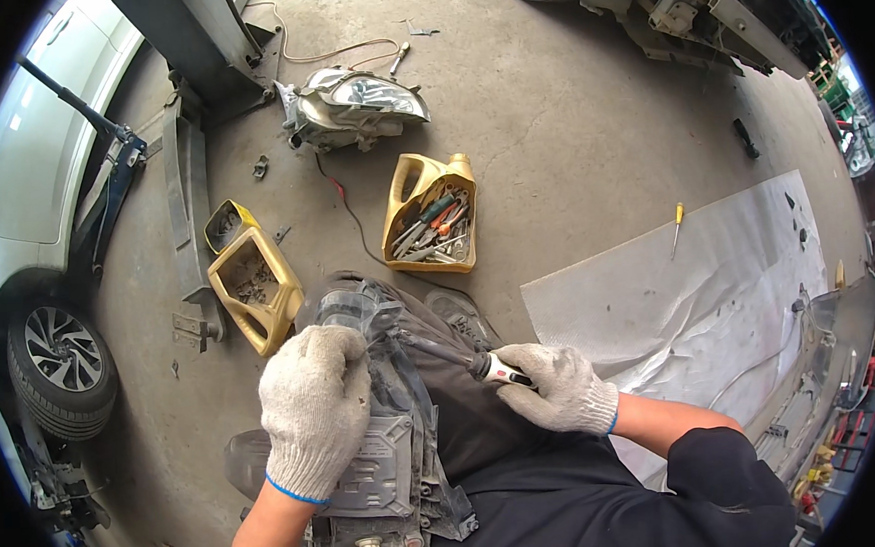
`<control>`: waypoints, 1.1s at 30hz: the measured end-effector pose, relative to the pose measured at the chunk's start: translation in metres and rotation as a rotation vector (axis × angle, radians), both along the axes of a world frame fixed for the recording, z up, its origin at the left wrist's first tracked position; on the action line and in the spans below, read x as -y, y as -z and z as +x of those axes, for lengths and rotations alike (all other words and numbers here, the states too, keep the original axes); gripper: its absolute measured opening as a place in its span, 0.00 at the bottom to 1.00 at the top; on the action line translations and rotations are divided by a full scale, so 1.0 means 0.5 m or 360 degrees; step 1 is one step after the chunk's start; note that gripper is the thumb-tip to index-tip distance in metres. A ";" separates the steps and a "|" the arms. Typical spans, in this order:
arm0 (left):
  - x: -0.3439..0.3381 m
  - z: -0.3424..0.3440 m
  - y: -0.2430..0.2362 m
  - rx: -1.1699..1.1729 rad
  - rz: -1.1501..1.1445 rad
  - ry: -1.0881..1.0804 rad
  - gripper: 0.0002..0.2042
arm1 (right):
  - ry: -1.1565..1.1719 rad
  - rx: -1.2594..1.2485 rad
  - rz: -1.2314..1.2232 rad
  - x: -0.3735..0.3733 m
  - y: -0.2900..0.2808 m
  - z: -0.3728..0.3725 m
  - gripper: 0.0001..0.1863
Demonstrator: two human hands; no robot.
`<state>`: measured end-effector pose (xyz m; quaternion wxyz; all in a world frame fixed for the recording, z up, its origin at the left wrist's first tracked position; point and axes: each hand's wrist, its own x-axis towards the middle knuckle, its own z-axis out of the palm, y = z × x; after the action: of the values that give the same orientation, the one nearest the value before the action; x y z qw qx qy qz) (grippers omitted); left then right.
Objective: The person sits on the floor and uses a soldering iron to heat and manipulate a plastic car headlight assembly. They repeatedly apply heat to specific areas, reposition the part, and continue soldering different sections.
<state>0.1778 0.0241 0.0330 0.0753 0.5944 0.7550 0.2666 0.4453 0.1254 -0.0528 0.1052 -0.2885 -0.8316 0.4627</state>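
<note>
Across my lap lies a dark grey plastic car part, like the back of a headlight housing, with a ribbed plate and connectors. My right hand, in a white knit glove, is closed round a tool with a white-and-black handle. Its thin metal shaft points left to the part's upper end; I cannot tell whether it is a screwdriver or a soldering iron, or whether its tip touches. My left hand, gloved alike, rests over the part's upper left side with curled fingers. Whatever those fingers grip is hidden.
Beyond my knees stands a cut yellow jug full of hand tools. Left of it are another cut jug and a small tub. A headlight lies farther off. A yellow screwdriver lies on a white sheet at right.
</note>
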 end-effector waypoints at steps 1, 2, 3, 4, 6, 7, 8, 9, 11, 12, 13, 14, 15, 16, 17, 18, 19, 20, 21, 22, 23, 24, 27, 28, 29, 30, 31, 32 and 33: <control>0.000 0.000 -0.001 -0.0003 -0.0007 0.0000 0.08 | 0.0014 0.0004 0.0004 0.001 0.001 -0.001 0.21; -0.001 0.000 0.000 -0.0005 -0.0002 -0.0003 0.08 | 0.0027 0.0008 0.0010 0.002 0.002 -0.001 0.21; -0.001 0.000 0.001 -0.0008 0.0003 -0.0005 0.08 | 0.0041 0.0012 0.0016 0.003 0.002 -0.002 0.21; -0.001 0.000 0.002 -0.0011 0.0008 -0.0008 0.08 | 0.0037 0.0024 0.0021 0.003 0.001 -0.002 0.21; -0.001 0.000 0.001 -0.0019 -0.0005 -0.0008 0.08 | 0.0032 0.0046 0.0031 0.001 -0.001 -0.004 0.22; -0.001 0.000 0.001 -0.0022 -0.0012 -0.0008 0.08 | 0.0028 0.0040 0.0034 0.001 -0.002 -0.005 0.22; -0.001 0.001 0.000 -0.0016 -0.0033 -0.0016 0.08 | 0.0025 0.0033 0.0037 0.000 -0.003 -0.005 0.21; -0.001 0.001 -0.002 -0.0010 -0.0054 -0.0024 0.07 | 0.0021 0.0027 0.0040 0.000 -0.003 -0.006 0.21; -0.001 0.001 -0.002 -0.0009 -0.0063 -0.0025 0.07 | 0.0035 0.0004 0.0052 0.002 0.005 -0.003 0.22; -0.001 0.000 0.000 -0.0014 -0.0052 -0.0018 0.07 | 0.0041 -0.0008 0.0057 0.003 0.007 -0.002 0.22; -0.001 0.000 0.001 -0.0019 -0.0040 -0.0010 0.07 | 0.0049 -0.0030 0.0051 0.003 0.005 -0.001 0.22; -0.001 0.000 0.001 -0.0024 -0.0038 -0.0010 0.08 | 0.0055 -0.0051 0.0044 0.003 0.000 0.000 0.22; -0.001 0.000 0.001 -0.0030 -0.0035 -0.0010 0.08 | 0.0061 -0.0073 0.0038 0.002 -0.003 0.000 0.22; -0.001 0.000 0.001 -0.0036 -0.0032 -0.0010 0.08 | 0.0041 -0.0074 0.0047 0.001 -0.004 0.000 0.22; -0.002 0.000 0.001 -0.0035 -0.0022 0.0003 0.08 | 0.0022 -0.0076 0.0057 -0.002 -0.005 0.001 0.22; -0.002 -0.001 0.002 -0.0033 -0.0012 0.0016 0.08 | 0.0004 -0.0078 0.0067 -0.004 -0.005 0.001 0.22; -0.001 -0.002 0.003 -0.0032 -0.0001 0.0028 0.08 | 0.0006 -0.0076 0.0086 -0.003 -0.005 0.001 0.22; -0.001 -0.003 0.005 -0.0035 0.0006 0.0027 0.08 | 0.0008 -0.0075 0.0106 -0.001 -0.005 0.001 0.22; 0.000 -0.003 0.006 -0.0039 0.0013 0.0027 0.08 | 0.0010 -0.0074 0.0125 0.000 -0.004 0.001 0.22; 0.000 -0.004 0.007 -0.0042 0.0021 0.0026 0.09 | 0.0017 -0.0048 0.0126 0.000 -0.006 0.000 0.22; 0.000 -0.004 0.006 -0.0038 0.0005 0.0024 0.09 | 0.0023 -0.0020 0.0121 0.000 -0.008 0.000 0.22; -0.001 -0.003 0.003 -0.0034 -0.0011 0.0023 0.09 | 0.0030 0.0007 0.0117 0.000 -0.011 -0.001 0.22; -0.001 -0.004 0.004 -0.0048 -0.0008 0.0033 0.08 | 0.0046 0.0009 0.0133 0.002 -0.019 -0.001 0.23; -0.001 -0.005 0.005 -0.0057 0.0001 0.0039 0.08 | 0.0059 0.0017 0.0117 0.003 -0.019 0.000 0.23; -0.001 -0.004 0.005 -0.0065 0.0001 0.0038 0.08 | 0.0073 0.0023 0.0102 0.005 -0.020 0.001 0.23; -0.001 -0.004 0.005 -0.0073 0.0001 0.0037 0.08 | 0.0087 0.0029 0.0086 0.005 -0.021 0.002 0.23; -0.001 -0.003 0.005 -0.0081 0.0001 0.0037 0.08 | 0.0086 0.0028 0.0065 0.006 -0.023 0.003 0.23; -0.001 -0.003 0.005 -0.0074 0.0000 0.0032 0.08 | 0.0084 0.0028 0.0043 0.006 -0.029 0.003 0.23; -0.001 -0.003 0.006 -0.0067 -0.0001 0.0028 0.08 | 0.0083 0.0029 0.0022 0.006 -0.033 0.003 0.24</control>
<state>0.1763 0.0246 0.0302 0.0619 0.6064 0.7513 0.2530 0.4470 0.1222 -0.0363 0.1117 -0.3135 -0.8280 0.4514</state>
